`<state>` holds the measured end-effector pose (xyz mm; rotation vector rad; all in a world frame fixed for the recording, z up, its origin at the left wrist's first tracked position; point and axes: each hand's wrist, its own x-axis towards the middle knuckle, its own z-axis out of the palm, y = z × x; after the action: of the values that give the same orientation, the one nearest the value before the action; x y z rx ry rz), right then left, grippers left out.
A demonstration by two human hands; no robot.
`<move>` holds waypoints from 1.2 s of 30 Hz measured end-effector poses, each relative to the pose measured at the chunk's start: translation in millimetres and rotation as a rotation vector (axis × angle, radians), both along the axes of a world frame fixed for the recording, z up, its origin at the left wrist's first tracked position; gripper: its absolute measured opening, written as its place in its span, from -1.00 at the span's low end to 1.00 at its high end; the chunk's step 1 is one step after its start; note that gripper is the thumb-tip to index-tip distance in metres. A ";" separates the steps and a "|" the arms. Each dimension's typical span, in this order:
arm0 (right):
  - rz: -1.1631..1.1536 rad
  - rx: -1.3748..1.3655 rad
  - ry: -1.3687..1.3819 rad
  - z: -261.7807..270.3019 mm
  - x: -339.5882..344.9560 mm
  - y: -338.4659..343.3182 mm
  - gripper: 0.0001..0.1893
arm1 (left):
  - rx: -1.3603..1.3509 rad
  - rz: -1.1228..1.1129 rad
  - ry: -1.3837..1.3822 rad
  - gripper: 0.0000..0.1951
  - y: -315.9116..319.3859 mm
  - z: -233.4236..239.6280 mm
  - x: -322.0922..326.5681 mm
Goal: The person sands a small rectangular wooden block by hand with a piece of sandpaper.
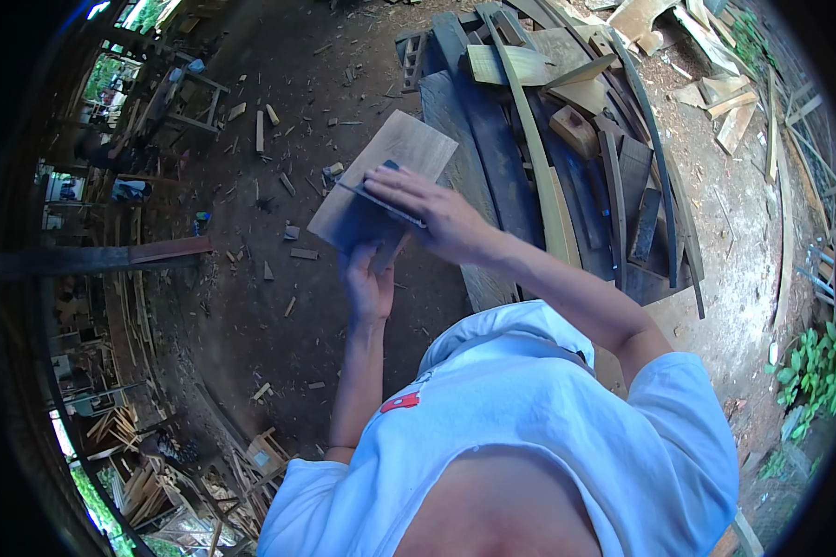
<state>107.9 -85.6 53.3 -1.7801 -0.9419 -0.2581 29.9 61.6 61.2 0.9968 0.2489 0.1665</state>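
A flat, light-brown wooden board (418, 143) is held tilted in front of my body, above the dirt floor. My left hand (370, 282) grips its near end from below, with the thumb up along the edge. Across the board's upper face lies a thin dark sheet or pad (383, 198), probably sandpaper. My right hand (435, 205) presses on it with the fingers stretched flat together. The palm hides part of the pad, so its thickness and any backing cannot be made out. Board and pad shade the near end, where the lower edge is hard to read.
To the right, a low stack of dark planks (460, 104) bears long curved strips (529, 132) and a wooden block with a hole (575, 132). Offcuts (304, 254) and shavings litter the floor. A beam (171, 249) juts in from the left. Leafy plants (811, 379) grow at right.
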 end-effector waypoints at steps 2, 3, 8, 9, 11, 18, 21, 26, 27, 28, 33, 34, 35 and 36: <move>-0.113 0.041 0.091 -14.9 28.0 -13.2 -0.53 | -0.017 -0.043 -0.041 -0.56 -8.5 12.9 -8.7; -0.257 0.129 0.066 -15.5 48.1 -23.0 -0.45 | -0.002 -0.038 -0.038 -0.56 -18.4 19.0 -8.4; -0.148 0.000 0.018 -20.7 7.7 -9.4 -0.26 | 0.040 0.009 -0.039 -0.57 -6.2 1.6 2.7; -0.085 -0.011 -0.034 -4.1 -14.0 -4.2 -0.22 | 0.051 0.038 -0.018 -0.60 1.4 -4.2 0.7; -0.023 -0.024 -0.085 -2.9 -10.7 -5.8 -0.24 | -0.048 0.049 0.006 -0.46 2.3 3.1 5.1; -0.117 0.074 0.058 -12.2 -4.8 -1.2 -0.35 | -0.096 0.028 -0.083 -0.63 -2.3 -5.9 4.3; 0.039 0.081 -0.056 0.1 -22.4 1.4 -0.25 | -0.091 0.125 -0.067 -0.61 5.2 -10.9 5.6; -0.357 0.100 -0.015 -14.0 38.6 -19.8 -0.37 | -0.096 0.048 -0.059 -0.56 -17.3 15.4 5.5; -0.359 0.095 0.000 -15.4 34.1 -14.3 -0.36 | -0.111 0.077 -0.068 -0.54 -18.0 14.7 6.3; -0.241 0.056 -0.031 -12.2 16.9 -6.2 -0.36 | -0.120 0.067 -0.043 -0.53 -2.2 -1.2 5.5; -0.098 0.041 -0.115 -7.8 0.8 -4.9 -0.34 | -0.091 0.141 -0.005 -0.55 3.9 -7.3 1.6; -0.193 0.063 -0.054 -13.0 21.6 -14.6 -0.45 | -0.094 0.089 -0.027 -0.53 -3.4 1.6 -1.2; -0.325 0.024 -0.004 -14.0 44.7 -21.9 -0.44 | -0.097 0.032 -0.057 -0.51 -10.5 7.5 2.4; -0.324 0.021 0.043 -10.8 52.4 -26.3 -0.46 | -0.112 0.083 -0.024 -0.51 -16.8 10.3 -0.2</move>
<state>160.3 -112.0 42.6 -1.9077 -0.6141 -0.4312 29.7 44.8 71.6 0.8730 0.2749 0.2380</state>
